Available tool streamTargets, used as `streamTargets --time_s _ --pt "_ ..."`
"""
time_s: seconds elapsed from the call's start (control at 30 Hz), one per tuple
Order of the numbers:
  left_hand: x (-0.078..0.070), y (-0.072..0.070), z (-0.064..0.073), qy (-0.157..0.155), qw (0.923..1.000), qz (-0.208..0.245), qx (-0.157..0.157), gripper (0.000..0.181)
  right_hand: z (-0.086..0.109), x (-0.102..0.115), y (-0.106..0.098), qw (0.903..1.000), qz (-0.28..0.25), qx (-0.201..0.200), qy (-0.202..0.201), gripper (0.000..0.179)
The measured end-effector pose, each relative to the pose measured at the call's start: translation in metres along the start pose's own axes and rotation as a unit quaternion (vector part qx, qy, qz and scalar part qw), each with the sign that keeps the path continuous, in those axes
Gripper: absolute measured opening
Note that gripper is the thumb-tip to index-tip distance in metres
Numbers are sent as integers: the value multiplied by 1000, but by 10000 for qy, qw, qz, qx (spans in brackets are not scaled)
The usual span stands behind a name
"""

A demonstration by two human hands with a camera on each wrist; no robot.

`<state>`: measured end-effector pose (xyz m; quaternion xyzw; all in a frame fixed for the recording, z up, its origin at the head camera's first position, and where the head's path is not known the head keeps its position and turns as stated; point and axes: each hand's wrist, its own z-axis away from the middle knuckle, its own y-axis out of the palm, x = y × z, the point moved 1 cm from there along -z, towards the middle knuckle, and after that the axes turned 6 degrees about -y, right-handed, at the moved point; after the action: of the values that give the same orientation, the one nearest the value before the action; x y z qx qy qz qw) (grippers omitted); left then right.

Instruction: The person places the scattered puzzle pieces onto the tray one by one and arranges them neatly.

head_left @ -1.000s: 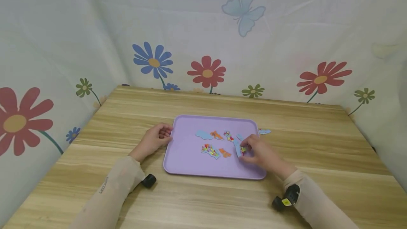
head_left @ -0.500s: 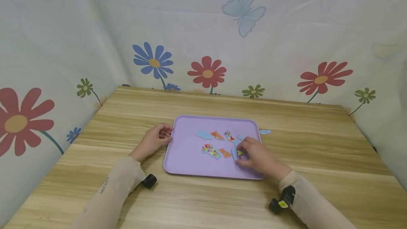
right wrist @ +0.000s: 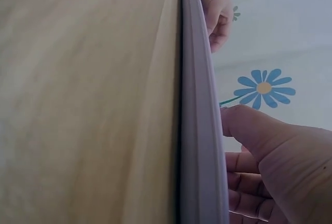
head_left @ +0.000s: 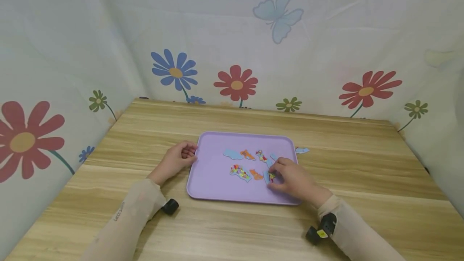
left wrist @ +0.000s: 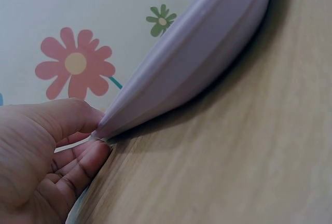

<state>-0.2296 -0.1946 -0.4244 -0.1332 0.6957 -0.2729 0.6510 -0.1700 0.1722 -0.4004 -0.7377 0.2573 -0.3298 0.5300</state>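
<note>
A purple tray (head_left: 214, 188) lies on the table with several flat, irregular puzzle pieces on it. My left hand (head_left: 175, 160) holds the tray's left rim, thumb and fingertips at its edge. Over the tray's right part, my right hand (head_left: 295, 180) pinches a blue puzzle piece (head_left: 266, 177) with a colourful print; the hand hides part of it. To its left lie an orange piece (head_left: 256, 174) and a multicoloured piece (head_left: 240, 172). Behind these are a plain blue piece (head_left: 233, 154), another orange piece (head_left: 248, 154) and a patterned piece (head_left: 260, 155).
Just outside the tray's right rim, one more blue piece (head_left: 302, 150) lies on the wooden table (head_left: 232, 228). A flower-printed cloth (head_left: 217, 23) hangs behind the table and at its sides. Both wrists wear small black cameras.
My right hand has slid the blue printed piece a little to the left, closer to the front orange piece. The left hand has stayed at the tray's rim.
</note>
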Motion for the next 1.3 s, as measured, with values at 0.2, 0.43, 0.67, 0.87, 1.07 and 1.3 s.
streamTargets --time_s 0.2,0.43,0.67,0.87,1.07,1.3 --pt "0 2 2 11 10000 77 -21 34 3 -5 -2 9992 -307 -140 -209 31" --pt "0 3 3 12 10000 51 -1 33 4 -12 -11 9977 -604 -192 -254 30" --pt "1 3 4 -21 10000 -27 -17 33 1 -20 -23 9980 -616 -131 -27 28" --pt "0 3 3 -45 10000 -28 -51 33 -1 -27 -34 9984 -499 -249 79 27" --pt "0 3 3 -60 10000 -54 -52 33 -3 -35 -39 9969 -621 -303 372 27" --pt "-1 3 4 -59 9999 -94 -30 33 -3 -43 -43 9965 -523 -376 531 24"
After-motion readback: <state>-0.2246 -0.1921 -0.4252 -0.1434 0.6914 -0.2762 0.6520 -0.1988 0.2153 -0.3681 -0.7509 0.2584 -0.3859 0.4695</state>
